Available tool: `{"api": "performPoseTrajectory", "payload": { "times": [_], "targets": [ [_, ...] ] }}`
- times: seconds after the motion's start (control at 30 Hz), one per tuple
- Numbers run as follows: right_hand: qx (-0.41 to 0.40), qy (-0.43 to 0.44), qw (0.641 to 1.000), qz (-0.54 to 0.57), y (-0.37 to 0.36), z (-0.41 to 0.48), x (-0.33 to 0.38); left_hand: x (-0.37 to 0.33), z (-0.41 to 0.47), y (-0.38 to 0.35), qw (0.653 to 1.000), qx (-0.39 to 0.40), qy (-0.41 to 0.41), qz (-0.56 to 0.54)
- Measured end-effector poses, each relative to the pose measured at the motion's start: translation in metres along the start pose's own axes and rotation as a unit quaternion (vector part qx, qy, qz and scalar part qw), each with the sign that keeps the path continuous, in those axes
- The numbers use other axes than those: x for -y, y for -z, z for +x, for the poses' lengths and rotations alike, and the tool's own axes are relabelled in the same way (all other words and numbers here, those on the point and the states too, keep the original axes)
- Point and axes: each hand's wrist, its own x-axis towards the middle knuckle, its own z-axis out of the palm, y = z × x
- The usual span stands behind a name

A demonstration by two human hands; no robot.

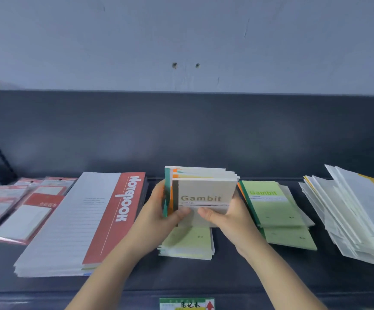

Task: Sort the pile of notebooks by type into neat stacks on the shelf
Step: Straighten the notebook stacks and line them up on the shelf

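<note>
Both hands hold up a bundle of small Gambit notebooks, tilted towards me, a beige cover in front. My left hand grips its left spine side, thumb on the cover. My right hand grips the right side, thumb also on the cover. Under the bundle lies a low stack of pale green notebooks on the dark shelf. A second stack of green Gambit notebooks sits just to the right. A stack of large red-and-white notebooks lies to the left.
Packs of sticky notes in plastic sleeves fill the far left. A fanned heap of white paper pads lies at the right. The shelf's dark back panel rises behind. A green price label marks the front edge.
</note>
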Motion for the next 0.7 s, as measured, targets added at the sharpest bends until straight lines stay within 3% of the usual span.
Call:
{"api": "performPoseTrajectory", "payload": {
  "times": [0.23, 0.4, 0.57, 0.7],
  "targets": [
    [-0.003, -0.02, 0.997, 0.073, -0.006, 0.001, -0.004, -0.009, 0.001, -0.018, 0.997, -0.012, -0.029, -0.066],
    [0.005, -0.029, 0.994, 0.105, -0.012, -0.001, 0.002, -0.01, 0.006, -0.02, 0.997, -0.018, -0.046, -0.053],
    [0.042, -0.048, 0.997, 0.05, -0.005, 0.001, 0.003, -0.013, 0.006, -0.012, 0.998, 0.02, -0.049, -0.021],
    [0.058, -0.036, 0.995, -0.073, 0.008, 0.007, 0.01, -0.014, 0.013, 0.008, 0.996, 0.037, -0.052, 0.061]
  ]
}}
